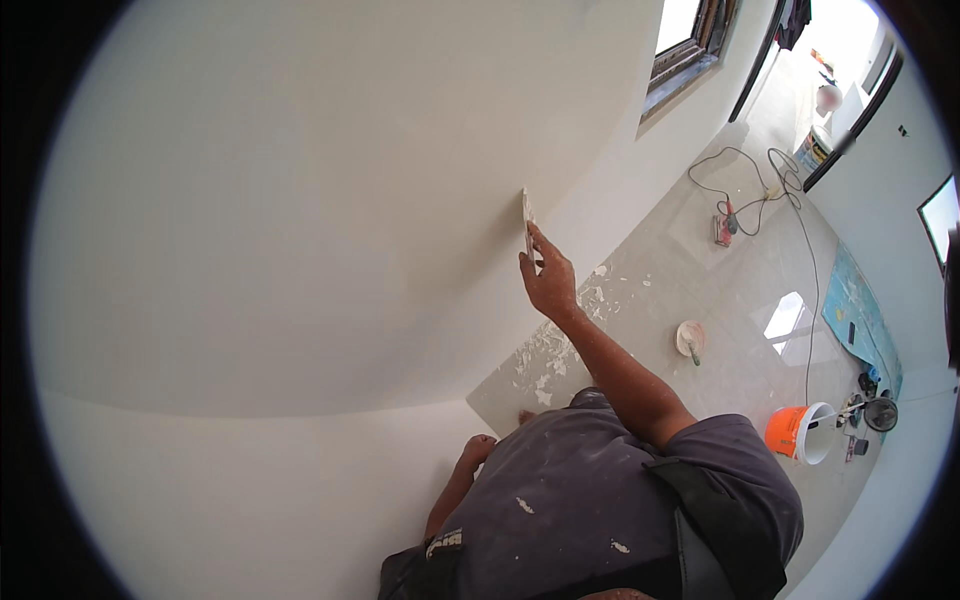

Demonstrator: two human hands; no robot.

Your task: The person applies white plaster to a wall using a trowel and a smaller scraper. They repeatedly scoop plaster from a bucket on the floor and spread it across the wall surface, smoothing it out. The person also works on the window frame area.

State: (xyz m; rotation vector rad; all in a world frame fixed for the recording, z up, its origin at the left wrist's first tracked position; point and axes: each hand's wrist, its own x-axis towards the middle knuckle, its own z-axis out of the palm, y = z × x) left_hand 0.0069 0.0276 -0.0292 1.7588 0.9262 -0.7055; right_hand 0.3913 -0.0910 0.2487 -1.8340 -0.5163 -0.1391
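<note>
My right hand (552,285) reaches out to the pale wall (330,200) with its fingers closed around a putty knife (528,208). The thin, white-smeared blade is seen nearly edge-on at the wall surface, and it casts a soft shadow there. Low beside my body, close to the wall corner, my left hand (480,449) is curled. Nothing shows sticking out of it, though its palm side is hidden. A dark grey shirt (570,490) with white spatters covers my torso.
White flakes (545,365) litter the floor along the wall. Farther right lie a round putty-coated dish (690,338), a red power sander (722,228) with a looping cord, an orange-and-white bucket (788,432) and a blue sheet (850,300). A window (690,55) interrupts the wall ahead.
</note>
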